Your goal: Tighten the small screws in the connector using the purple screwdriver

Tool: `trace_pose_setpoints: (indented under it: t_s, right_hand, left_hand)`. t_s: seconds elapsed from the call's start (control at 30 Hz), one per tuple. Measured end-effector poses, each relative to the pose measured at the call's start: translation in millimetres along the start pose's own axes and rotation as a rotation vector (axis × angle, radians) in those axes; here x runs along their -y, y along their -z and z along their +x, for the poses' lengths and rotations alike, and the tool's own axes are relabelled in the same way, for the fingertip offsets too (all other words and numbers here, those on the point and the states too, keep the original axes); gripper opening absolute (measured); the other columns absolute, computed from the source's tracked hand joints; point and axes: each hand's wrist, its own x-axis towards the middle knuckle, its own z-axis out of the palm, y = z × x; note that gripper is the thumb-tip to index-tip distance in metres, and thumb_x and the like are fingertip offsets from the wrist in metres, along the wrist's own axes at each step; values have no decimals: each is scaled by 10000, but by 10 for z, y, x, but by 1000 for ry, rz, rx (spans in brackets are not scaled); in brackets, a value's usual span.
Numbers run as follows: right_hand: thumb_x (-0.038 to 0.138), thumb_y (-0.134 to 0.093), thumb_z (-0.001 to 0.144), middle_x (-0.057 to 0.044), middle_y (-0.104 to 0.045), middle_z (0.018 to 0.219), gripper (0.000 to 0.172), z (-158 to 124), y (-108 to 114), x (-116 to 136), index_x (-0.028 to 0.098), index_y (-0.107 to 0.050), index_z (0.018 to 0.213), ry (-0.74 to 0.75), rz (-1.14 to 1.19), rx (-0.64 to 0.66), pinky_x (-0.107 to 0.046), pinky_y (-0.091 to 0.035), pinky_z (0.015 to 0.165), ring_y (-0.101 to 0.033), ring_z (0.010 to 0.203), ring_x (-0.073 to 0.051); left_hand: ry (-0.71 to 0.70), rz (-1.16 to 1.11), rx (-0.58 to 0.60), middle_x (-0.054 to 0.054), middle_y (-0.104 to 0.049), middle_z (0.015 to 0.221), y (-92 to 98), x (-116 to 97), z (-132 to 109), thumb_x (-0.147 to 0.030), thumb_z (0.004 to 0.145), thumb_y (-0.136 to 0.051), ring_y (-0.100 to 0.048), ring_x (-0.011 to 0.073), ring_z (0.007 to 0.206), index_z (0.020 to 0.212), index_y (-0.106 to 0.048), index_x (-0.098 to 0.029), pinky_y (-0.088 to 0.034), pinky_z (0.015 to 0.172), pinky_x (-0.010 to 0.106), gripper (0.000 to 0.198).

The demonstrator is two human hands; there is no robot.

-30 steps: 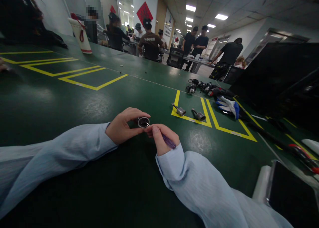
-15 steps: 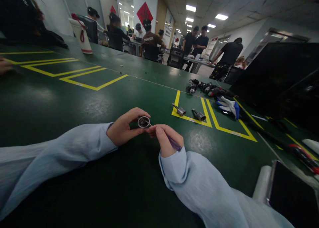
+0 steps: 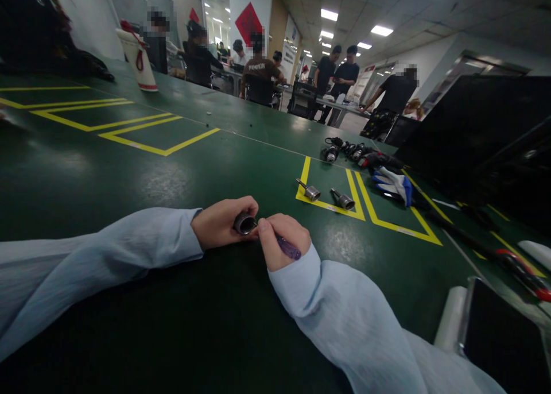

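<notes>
My left hand (image 3: 220,226) is closed around a small round metal socket (image 3: 244,224), its open end turned toward me. My right hand (image 3: 279,242) pinches a thin tool with a purple handle (image 3: 287,247), and the tool's tip points into the socket's mouth. Both hands rest low on the green table (image 3: 129,176), thumbs nearly touching. Pale blue sleeves cover both forearms.
Two more metal sockets (image 3: 309,190) (image 3: 343,199) lie in a yellow-taped box ahead on the right. Beyond them lie a white and blue glove (image 3: 394,182) and several dark parts (image 3: 344,151). A phone-like slab (image 3: 499,336) sits at the lower right. People stand at far tables.
Both hands have dropped lower onto the table and drawn closer together. The socket has tilted, and my left fingers have wrapped further around it.
</notes>
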Motion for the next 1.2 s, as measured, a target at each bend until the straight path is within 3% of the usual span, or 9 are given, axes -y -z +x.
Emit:
trace_pose_setpoints:
  t_s: [0.07, 0.23, 0.37, 0.53, 0.73, 0.8, 1.03, 1.2]
  right_hand:
    - [255, -465, 801, -24, -593, 523, 333, 25, -16, 13, 180, -595, 504, -102, 36, 26, -271, -426, 563, -547, 524, -125]
    - [342, -505, 779, 6, -562, 433, 362, 96, -71, 40, 178, -574, 464, -557, 355, 19, -249, -427, 469, -522, 423, -109]
    - [359, -551, 745, 24, -554, 400, 331, 106, -85, 31, 166, -585, 479, -719, 636, -18, -237, -441, 436, -493, 365, -90]
    - [366, -525, 772, 5, -599, 466, 335, 35, -104, 19, 160, -610, 522, -683, 793, -48, -233, -450, 450, -536, 408, -94]
    - [351, -469, 815, -12, -595, 504, 368, -61, -80, 72, 183, -631, 531, -296, 340, -21, -264, -447, 551, -553, 507, -117]
    - [354, -452, 824, -12, -586, 499, 389, -68, -70, 71, 188, -629, 519, -251, 315, -1, -266, -444, 558, -552, 511, -118]
    - [451, -522, 769, -9, -598, 470, 387, 3, -55, -16, 166, -626, 529, -547, 677, 38, -249, -451, 466, -532, 423, -104]
    - [457, -550, 740, -14, -609, 477, 371, 16, -67, -37, 157, -630, 538, -628, 819, 41, -252, -450, 460, -534, 421, -105]
  left_hand:
    - [1, -6, 10, -36, -491, 568, -14, 15, -10, -346, 723, -544, -431, 76, 467, 708, -456, -157, -324, 439, 190, 210]
    - [-34, -63, 10, -19, -524, 537, -14, 53, -43, -277, 746, -521, -462, 78, 477, 636, -496, -146, -340, 443, 182, 172]
    - [-50, -70, -24, -3, -545, 553, 5, 24, -57, -266, 748, -528, -476, 84, 492, 647, -522, -136, -359, 454, 189, 164]
    - [-75, -135, -63, -19, -512, 517, 6, 9, -65, -243, 729, -538, -453, 75, 467, 617, -500, -140, -352, 434, 180, 158]
    - [-53, -125, -61, -17, -527, 526, 7, -9, -99, -253, 755, -536, -458, 77, 482, 629, -498, -145, -361, 452, 183, 170]
    - [-50, -97, -58, -19, -521, 513, 9, -22, -107, -258, 762, -527, -452, 77, 477, 614, -490, -151, -356, 452, 186, 187]
    - [-92, -33, -38, -13, -511, 534, 2, 9, -111, -243, 754, -520, -450, 79, 484, 625, -493, -149, -350, 450, 191, 162]
    - [-78, -59, -36, -19, -509, 547, 5, 13, -104, -235, 754, -517, -458, 74, 486, 638, -491, -146, -355, 453, 183, 148]
